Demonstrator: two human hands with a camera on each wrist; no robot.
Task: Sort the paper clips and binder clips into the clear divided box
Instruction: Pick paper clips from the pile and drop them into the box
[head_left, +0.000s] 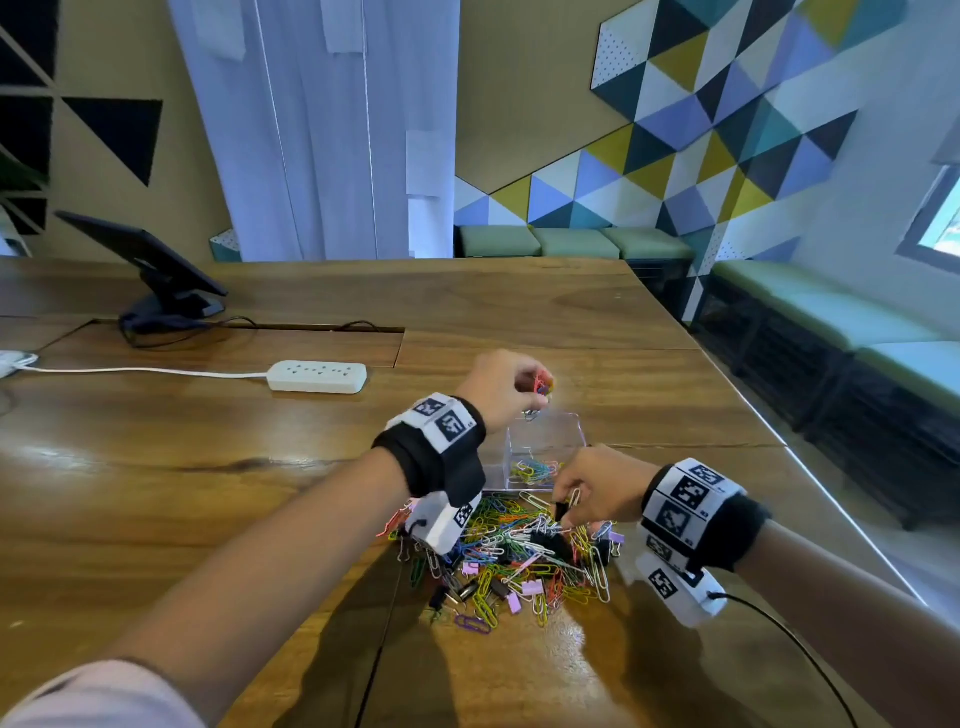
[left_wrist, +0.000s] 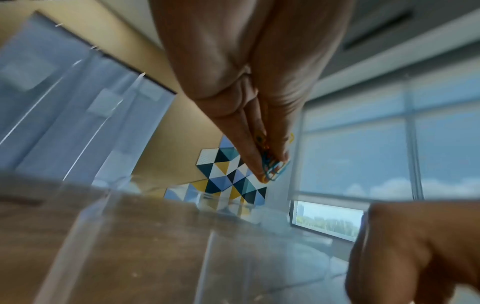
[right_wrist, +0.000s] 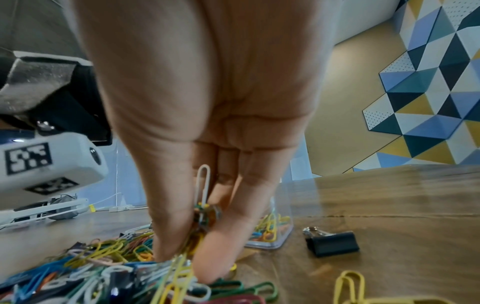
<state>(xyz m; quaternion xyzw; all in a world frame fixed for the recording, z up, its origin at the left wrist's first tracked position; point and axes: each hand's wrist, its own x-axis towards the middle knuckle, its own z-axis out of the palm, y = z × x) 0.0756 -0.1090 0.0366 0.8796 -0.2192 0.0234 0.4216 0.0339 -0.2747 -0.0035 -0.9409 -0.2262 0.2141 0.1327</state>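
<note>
- Paper clips lie heaped with binder clips on the counter in the head view, just before the clear divided box. They point every way, with no shared long axis. The left hand pinches a bunch above the box's far rim; released there, some could fall outside.
- Left wrist view: fingers are clamped on coloured clips, long axes roughly along the fingers. Blur hides which compartment lies beneath.
- Right wrist view: the right hand has fingers closed on tangled clips, a white clip standing upright. Linked clips may drag binder clips along, mixing compartments. A black binder clip sits apart beside the box.
</note>
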